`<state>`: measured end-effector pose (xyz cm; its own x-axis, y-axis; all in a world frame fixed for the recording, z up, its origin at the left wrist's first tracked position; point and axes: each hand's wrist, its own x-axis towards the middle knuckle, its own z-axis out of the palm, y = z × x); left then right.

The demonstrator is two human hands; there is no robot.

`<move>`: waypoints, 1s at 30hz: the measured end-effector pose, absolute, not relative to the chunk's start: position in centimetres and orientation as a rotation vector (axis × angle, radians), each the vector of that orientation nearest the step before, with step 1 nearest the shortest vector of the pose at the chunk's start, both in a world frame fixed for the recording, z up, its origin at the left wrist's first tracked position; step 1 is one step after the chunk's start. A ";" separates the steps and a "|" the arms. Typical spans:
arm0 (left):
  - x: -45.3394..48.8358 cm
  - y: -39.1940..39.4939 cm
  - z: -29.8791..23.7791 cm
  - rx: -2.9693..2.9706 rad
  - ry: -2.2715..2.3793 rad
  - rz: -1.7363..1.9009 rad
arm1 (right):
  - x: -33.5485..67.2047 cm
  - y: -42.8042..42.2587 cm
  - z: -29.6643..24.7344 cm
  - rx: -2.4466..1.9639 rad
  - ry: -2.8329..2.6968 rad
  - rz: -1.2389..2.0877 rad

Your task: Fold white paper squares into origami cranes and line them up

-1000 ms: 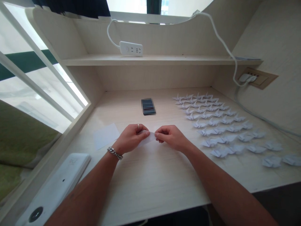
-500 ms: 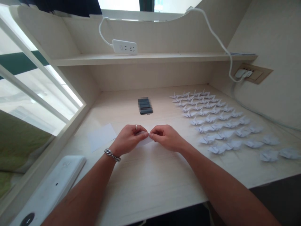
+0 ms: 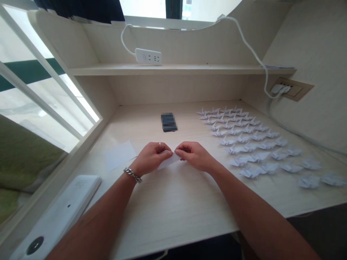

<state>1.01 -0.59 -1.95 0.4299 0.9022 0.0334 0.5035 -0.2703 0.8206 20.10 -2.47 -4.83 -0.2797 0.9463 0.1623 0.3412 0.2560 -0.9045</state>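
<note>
A small white sheet of paper (image 3: 168, 162) is held just above the desk, partly hidden by my fingers. My left hand (image 3: 153, 157), with a ring and a chain bracelet, pinches its upper edge between thumb and fingers. Close by on the right, my right hand (image 3: 193, 155) has thumb and fingertips together at the paper's right corner. The two thumbs almost meet. Flat to the left lie loose white sheets (image 3: 119, 156). Rows of folded white paper cranes (image 3: 246, 137) stand on the right of the desk.
Behind my hands lies a dark, blurred-out phone-like object (image 3: 168, 122). A long white device (image 3: 58, 213) rests at the left edge. A power strip (image 3: 148, 56) sits on the shelf (image 3: 184, 69), its white cable (image 3: 252, 50) running to the wall socket (image 3: 294, 89).
The fingertips of my two hands have drawn slightly apart, and a little more of the paper shows between them. The view has shifted slightly.
</note>
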 end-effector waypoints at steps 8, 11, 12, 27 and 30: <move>1.0 -0.8 -1.6 2.003 1.144 0.519 | 20.3 -2.6 -4.7 -1.208 -1.900 0.998; 1.3 -1.1 -1.5 2.032 1.090 0.475 | 20.2 -2.7 -4.4 -1.189 -1.924 1.035; 1.3 -1.2 -1.5 2.016 1.072 0.464 | 20.2 -2.7 -4.4 -1.189 -1.917 1.047; -1.4 0.2 -0.7 1.863 1.075 0.672 | 21.8 -2.3 -3.7 -1.252 -1.769 1.139; 0.0 -0.5 -1.2 1.915 1.053 0.514 | 21.2 -2.5 -3.7 -1.247 -1.842 1.101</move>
<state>-0.04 -0.47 -1.25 0.5579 0.8285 -0.0495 0.4708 -0.2668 0.8409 21.19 -2.50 -3.72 -0.3386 0.9393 0.0557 0.3957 0.1959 -0.8972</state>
